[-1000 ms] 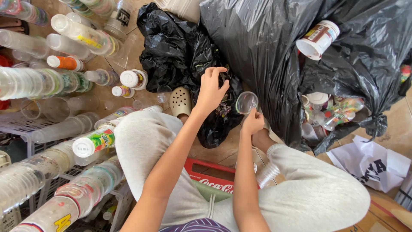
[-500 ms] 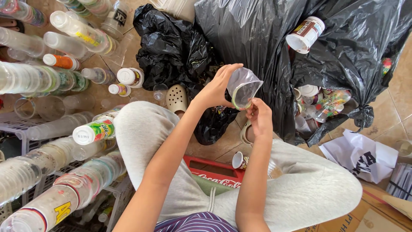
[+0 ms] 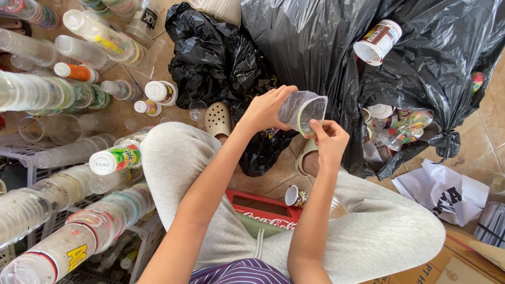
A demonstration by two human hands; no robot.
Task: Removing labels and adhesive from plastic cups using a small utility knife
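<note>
A clear plastic cup (image 3: 304, 109) is held on its side in front of me, over my knees. My left hand (image 3: 266, 110) grips its base and wall. My right hand (image 3: 329, 141) pinches the cup's rim with thumb and forefinger. Both hands are above my grey trousers (image 3: 368, 221) and beige clogs (image 3: 218, 119). A small printed cup (image 3: 295, 196) lies on a red crate (image 3: 265, 208) between my legs.
Long stacks of clear cups (image 3: 63, 231) and bottles (image 3: 94, 37) fill the left side on white racks. Black rubbish bags (image 3: 326, 47) spill cups (image 3: 376, 43) at the right. A white bag (image 3: 442, 190) and cardboard (image 3: 463, 263) lie at the lower right.
A second ago my right hand held a small cup upright and the left reached toward the black bag. Now both hands hold one clear cup, tipped sideways and brought nearer.
</note>
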